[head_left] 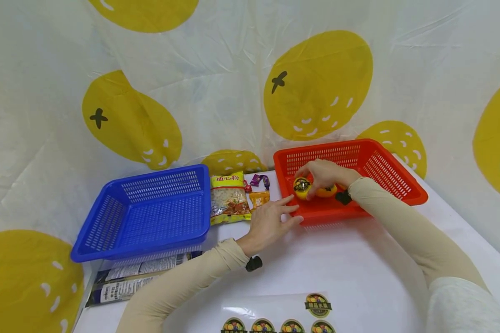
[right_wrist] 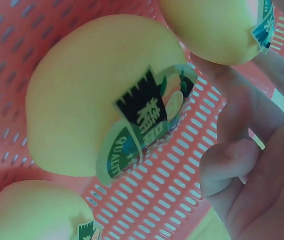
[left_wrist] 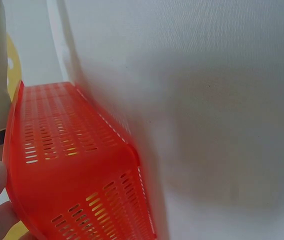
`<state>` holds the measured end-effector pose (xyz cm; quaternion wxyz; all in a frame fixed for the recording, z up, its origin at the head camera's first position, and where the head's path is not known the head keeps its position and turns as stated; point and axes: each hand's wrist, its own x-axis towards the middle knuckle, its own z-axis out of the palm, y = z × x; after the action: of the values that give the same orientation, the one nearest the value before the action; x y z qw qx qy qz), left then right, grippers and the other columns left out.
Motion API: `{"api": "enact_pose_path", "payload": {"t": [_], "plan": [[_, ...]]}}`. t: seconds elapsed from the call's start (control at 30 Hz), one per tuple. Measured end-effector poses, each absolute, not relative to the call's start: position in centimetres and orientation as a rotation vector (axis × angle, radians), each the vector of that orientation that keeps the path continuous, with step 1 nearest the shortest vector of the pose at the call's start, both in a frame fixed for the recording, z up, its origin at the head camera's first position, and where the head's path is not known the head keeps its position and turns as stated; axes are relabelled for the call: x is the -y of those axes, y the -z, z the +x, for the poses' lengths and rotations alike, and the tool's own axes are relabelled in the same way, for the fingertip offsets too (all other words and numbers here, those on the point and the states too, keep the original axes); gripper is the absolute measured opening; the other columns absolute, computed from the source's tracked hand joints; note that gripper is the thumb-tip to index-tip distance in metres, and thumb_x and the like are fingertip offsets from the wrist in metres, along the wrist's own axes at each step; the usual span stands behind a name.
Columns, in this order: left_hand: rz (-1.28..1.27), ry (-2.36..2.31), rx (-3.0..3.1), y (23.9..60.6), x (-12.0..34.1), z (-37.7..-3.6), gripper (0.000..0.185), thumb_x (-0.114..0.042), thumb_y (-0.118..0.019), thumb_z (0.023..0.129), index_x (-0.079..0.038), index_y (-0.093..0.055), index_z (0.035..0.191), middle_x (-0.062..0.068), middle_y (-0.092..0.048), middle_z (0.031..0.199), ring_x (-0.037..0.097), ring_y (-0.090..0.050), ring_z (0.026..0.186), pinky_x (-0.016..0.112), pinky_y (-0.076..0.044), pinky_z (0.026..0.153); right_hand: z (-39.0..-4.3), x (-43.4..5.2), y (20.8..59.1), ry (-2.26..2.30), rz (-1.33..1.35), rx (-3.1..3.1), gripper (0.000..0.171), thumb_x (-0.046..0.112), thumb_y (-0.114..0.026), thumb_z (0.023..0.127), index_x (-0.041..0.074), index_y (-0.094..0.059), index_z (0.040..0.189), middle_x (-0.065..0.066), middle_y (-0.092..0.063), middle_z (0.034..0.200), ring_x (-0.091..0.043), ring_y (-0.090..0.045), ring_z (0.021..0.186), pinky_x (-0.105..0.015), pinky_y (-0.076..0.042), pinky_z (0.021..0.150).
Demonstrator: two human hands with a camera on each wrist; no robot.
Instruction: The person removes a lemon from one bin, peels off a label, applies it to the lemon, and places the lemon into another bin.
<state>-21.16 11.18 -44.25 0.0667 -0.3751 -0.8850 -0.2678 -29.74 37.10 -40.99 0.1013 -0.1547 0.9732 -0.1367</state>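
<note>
A: What's hidden?
B: The right hand (head_left: 326, 173) covers part of the stickered yellow fruit (head_left: 302, 187) it grasps, centre frame, in the slotted red basket (head_left: 393, 180).
A: The left hand (head_left: 271, 221)?
B: Relaxed, fingertips touching the rim.

We are observing a yellow fruit (head_left: 302, 187) lying inside the red basket (head_left: 404, 187), near its front-left corner, at about 9 o'clock on the basket floor. It is bearing a round dark label (right_wrist: 147, 127), partly peeling at one edge. An orange fruit (head_left: 327, 191) is sitting just beside it at 3 o'clock, touching it.
</note>
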Motion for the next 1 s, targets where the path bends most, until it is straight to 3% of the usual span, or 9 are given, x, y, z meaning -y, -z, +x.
{"api": "enact_pose_path", "payload": {"t": [0.3,0.73,1.0], "plan": [[-1.116,0.83,2.686,44.46,-11.2,-20.92,0.041,-0.047,-0.07,0.095,-0.029,-0.07,0.131,-0.01,-0.062,0.146,0.021,-0.072,0.105,0.015,-0.039,0.051,-29.76,-36.93,41.74,0.309,-0.424,-2.84,0.07,0.037,-0.095,0.07,0.023,-0.069,0.133,-0.003,-0.073,0.121,-0.024,-0.063,0.105,-0.052,-0.056,0.099],[-1.127,0.848,2.687,44.68,-11.15,-20.84,0.041,-0.047,-0.07,0.095,-0.029,-0.069,0.132,-0.009,-0.06,0.147,0.021,-0.072,0.109,0.014,-0.041,0.054,-28.89,-36.95,41.51,0.378,-0.462,-2.793,0.069,0.029,-0.093,0.074,0.025,-0.067,0.138,-0.005,-0.071,0.132,-0.034,-0.062,0.123,-0.061,-0.049,0.106],[-1.141,0.84,2.653,44.76,-11.1,-20.91,0.04,-0.047,-0.069,0.096,-0.028,-0.071,0.13,-0.007,-0.062,0.146,0.022,-0.073,0.099,0.019,-0.038,0.045,-29.15,-37.27,41.64,0.405,-0.469,-2.806,0.074,0.032,-0.094,0.073,0.023,-0.065,0.14,-0.007,-0.068,0.138,-0.036,-0.061,0.122,-0.063,-0.048,0.105]]}}
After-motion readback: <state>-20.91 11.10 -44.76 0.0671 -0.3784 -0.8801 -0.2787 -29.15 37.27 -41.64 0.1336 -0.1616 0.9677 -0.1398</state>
